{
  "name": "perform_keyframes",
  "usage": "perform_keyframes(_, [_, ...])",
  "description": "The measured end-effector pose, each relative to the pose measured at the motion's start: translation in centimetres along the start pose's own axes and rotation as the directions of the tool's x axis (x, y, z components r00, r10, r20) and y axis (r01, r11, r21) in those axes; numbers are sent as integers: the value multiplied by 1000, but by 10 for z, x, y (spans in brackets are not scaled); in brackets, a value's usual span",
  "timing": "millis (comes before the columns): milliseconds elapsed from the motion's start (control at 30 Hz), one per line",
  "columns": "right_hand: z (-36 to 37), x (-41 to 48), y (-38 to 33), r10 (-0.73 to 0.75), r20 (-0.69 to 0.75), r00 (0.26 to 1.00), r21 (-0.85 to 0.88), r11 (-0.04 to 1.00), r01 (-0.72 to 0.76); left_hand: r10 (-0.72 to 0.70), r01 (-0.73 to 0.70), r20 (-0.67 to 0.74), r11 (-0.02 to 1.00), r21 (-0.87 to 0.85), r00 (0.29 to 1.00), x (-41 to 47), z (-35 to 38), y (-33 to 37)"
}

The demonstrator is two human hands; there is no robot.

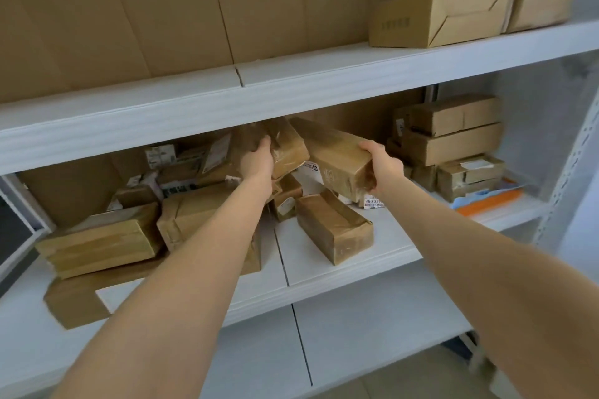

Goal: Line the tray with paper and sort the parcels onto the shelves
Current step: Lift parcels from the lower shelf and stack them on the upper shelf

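Left hand (257, 160), what is it doing?
Its fingers curl round a tape-wrapped brown cardboard parcel (288, 149) at the top of the heap of brown parcels (194, 220) on the middle white shelf (356, 246).
And the right hand (384, 168)?
It grips the near end of a long brown taped box (337, 155), tilted, just beside the first parcel, over the same shelf.

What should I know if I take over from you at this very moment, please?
Left hand grips a short parcel; right hand grips a long parcel, both held over the middle shelf.
A loose pile lies on its left, a neat stack, seemingly sorted, on its right.
Two boxes sit on the upper shelf.
Left: place both parcels, sort the pile.
No tray is in view, so its lining cannot be judged.
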State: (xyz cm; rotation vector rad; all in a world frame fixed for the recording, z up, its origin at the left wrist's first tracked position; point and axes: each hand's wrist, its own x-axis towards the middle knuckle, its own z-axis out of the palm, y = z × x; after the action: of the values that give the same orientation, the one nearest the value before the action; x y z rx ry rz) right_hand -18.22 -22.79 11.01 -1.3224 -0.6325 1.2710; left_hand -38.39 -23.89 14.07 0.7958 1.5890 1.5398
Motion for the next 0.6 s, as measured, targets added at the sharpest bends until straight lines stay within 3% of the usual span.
perform_keyframes(133, [-38,10,10,83,-72,994,62,995,-79,-126,126,20,992,11,992,-4,17,-42])
perform_keyframes(367, [-68,18,35,190,-92,978,58,981,-185,-384,371,36,908,194,923,-1,11,-107])
perform_keyframes(500, [-69,25,46,228,-72,971,95,971,-221,-366,350,-9,882,316,930,2,14,-134])
perform_keyframes(600, [-70,33,53,247,-61,967,130,962,-238,-312,309,-35,908,284,949,13,17,-146])
